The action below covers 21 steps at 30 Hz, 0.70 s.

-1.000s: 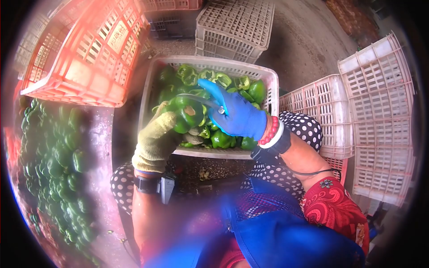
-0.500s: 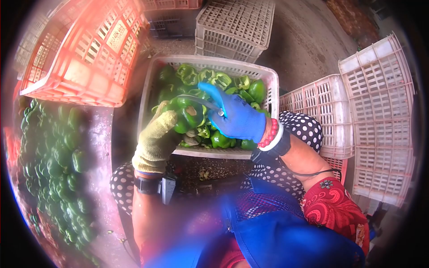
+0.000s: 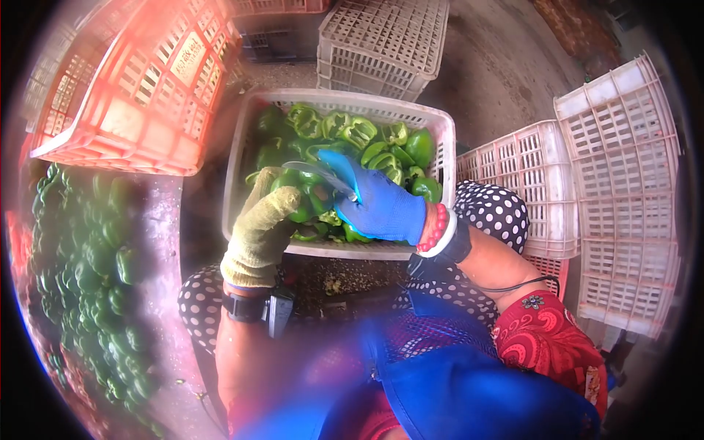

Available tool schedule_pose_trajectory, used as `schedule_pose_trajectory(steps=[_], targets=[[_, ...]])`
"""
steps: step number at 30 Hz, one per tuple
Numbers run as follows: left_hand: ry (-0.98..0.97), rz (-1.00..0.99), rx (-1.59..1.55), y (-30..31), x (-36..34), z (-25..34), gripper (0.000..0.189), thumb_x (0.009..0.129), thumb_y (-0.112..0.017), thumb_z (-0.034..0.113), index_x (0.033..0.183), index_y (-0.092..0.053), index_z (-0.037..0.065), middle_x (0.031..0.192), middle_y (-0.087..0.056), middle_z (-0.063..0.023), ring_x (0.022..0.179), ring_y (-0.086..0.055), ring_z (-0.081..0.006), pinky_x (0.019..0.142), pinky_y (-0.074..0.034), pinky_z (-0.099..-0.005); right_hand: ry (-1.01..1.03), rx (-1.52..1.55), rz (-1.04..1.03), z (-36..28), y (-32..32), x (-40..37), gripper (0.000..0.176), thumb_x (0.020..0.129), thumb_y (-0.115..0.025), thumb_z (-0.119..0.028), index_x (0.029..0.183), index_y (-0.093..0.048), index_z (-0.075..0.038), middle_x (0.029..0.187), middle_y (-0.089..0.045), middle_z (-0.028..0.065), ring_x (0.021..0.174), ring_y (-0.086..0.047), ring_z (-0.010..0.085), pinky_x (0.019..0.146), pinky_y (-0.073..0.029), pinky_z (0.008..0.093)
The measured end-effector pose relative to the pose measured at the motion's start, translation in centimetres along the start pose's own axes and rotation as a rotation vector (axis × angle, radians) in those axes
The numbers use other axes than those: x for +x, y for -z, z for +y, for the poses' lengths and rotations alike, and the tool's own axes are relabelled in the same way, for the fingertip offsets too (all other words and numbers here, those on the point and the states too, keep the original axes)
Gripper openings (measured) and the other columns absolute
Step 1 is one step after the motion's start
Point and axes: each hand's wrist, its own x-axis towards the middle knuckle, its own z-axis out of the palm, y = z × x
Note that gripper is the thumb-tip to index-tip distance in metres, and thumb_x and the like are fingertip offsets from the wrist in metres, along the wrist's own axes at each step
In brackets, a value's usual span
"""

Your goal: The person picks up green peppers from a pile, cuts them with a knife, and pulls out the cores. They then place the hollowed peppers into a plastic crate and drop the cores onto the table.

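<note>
My left hand [image 3: 258, 233], in a pale yellow knit glove, is closed around a green bell pepper [image 3: 320, 198]. In a blue glove, my right hand [image 3: 385, 205] grips a knife whose curved metal blade [image 3: 312, 169] lies across the top of that pepper. Both hands are over a white plastic crate [image 3: 345, 250]. Cut and halved green peppers [image 3: 359, 132] fill it, some showing pale ribs inside. The knife's handle is mostly hidden in my right hand.
Many whole green peppers [image 3: 95, 271] are heaped at the left. An orange crate [image 3: 158, 95] leans above them. A grey upturned crate [image 3: 381, 44] stands behind the white one, and pale crates [image 3: 623, 198] are stacked at the right. My knees flank the white crate.
My right hand has turned and moved slightly down and left, bringing the blade closer against the pepper. The left hand keeps its hold, shifting little.
</note>
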Motion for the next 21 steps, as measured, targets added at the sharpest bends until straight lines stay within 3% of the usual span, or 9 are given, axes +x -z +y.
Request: schedule_pose_trajectory(steps=[4,7,10,12,15,17,19,21], targets=[[-0.020,0.045,-0.135,0.1,0.6,-1.6,0.054,0.088,-0.070,0.037,0.128,-0.054,0.003,0.110,-0.066,-0.0102,0.090,-0.064,-0.0199,0.068,-0.054,-0.0304,0.072,0.046,0.095,0.1,-0.4,0.7,0.062,0.094,-0.065,-0.022,0.147,-0.041,-0.002,0.125,-0.061,0.0320,0.108,-0.066,0.0460,0.090,-0.055,0.0504],[-0.006,0.014,-0.089,0.1,0.5,-1.0,0.049,0.091,-0.068,0.034,0.128,-0.054,0.004,0.111,-0.066,-0.0099,0.092,-0.064,-0.0205,0.068,-0.053,-0.0313,0.119,0.098,0.052,0.3,-0.5,0.9,0.059,0.098,-0.065,-0.029,0.147,-0.043,-0.005,0.115,-0.067,0.0290,0.103,-0.069,0.0443,0.088,-0.055,0.0494],[0.009,0.019,-0.013,0.7,0.6,-1.4,0.045,0.093,-0.065,0.033,0.127,-0.055,0.005,0.110,-0.066,-0.0101,0.091,-0.064,-0.0207,0.067,-0.053,-0.0328,-0.054,0.117,-0.020,0.4,-0.8,0.0,0.057,0.101,-0.063,-0.036,0.147,-0.045,-0.008,0.107,-0.070,0.0247,0.099,-0.070,0.0405,0.087,-0.055,0.0466],[-0.057,-0.025,-0.143,0.9,1.2,-2.4,0.043,0.094,-0.065,0.034,0.125,-0.056,0.005,0.109,-0.066,-0.0103,0.088,-0.063,-0.0207,0.066,-0.053,-0.0331,-0.035,0.145,0.036,0.6,-1.9,0.1,0.054,0.101,-0.061,-0.034,0.147,-0.046,-0.010,0.108,-0.071,0.0222,0.096,-0.071,0.0363,0.086,-0.055,0.0457],[-0.065,-0.029,-0.233,0.8,1.3,-2.7,0.042,0.094,-0.064,0.034,0.124,-0.057,0.006,0.108,-0.065,-0.0106,0.084,-0.063,-0.0210,0.064,-0.053,-0.0328,0.020,0.332,0.030,-0.4,-1.4,0.8,0.052,0.102,-0.059,-0.033,0.148,-0.046,-0.013,0.098,-0.071,0.0150,0.079,-0.069,0.0270,0.074,-0.056,0.0413],[-0.064,-0.016,-0.194,0.7,1.3,-2.4,0.041,0.094,-0.064,0.035,0.122,-0.057,0.006,0.107,-0.065,-0.0107,0.082,-0.063,-0.0214,0.064,-0.053,-0.0328,-0.090,0.477,-0.067,-2.3,-0.1,1.0,0.049,0.102,-0.058,-0.032,0.147,-0.048,-0.015,0.087,-0.069,0.0087,0.066,-0.064,0.0192,0.062,-0.054,0.0362],[-0.093,-0.003,-0.108,0.6,1.3,-1.9,0.041,0.094,-0.064,0.035,0.121,-0.058,0.006,0.107,-0.065,-0.0106,0.082,-0.063,-0.0219,0.066,-0.054,-0.0334,-0.360,0.579,-0.237,-3.6,1.8,0.5,0.046,0.102,-0.058,-0.031,0.144,-0.050,-0.017,0.076,-0.064,0.0019,0.054,-0.056,0.0109,0.049,-0.049,0.0299],[-0.125,0.015,-0.039,0.6,1.2,-1.6,0.041,0.094,-0.064,0.036,0.121,-0.059,0.006,0.107,-0.065,-0.0102,0.083,-0.064,-0.0224,0.067,-0.054,-0.0341,-0.471,0.563,-0.311,-4.7,2.6,0.6,0.041,0.102,-0.058,-0.031,0.139,-0.053,-0.017,0.070,-0.057,-0.0016,0.048,-0.048,0.0069,0.042,-0.041,0.0252]])
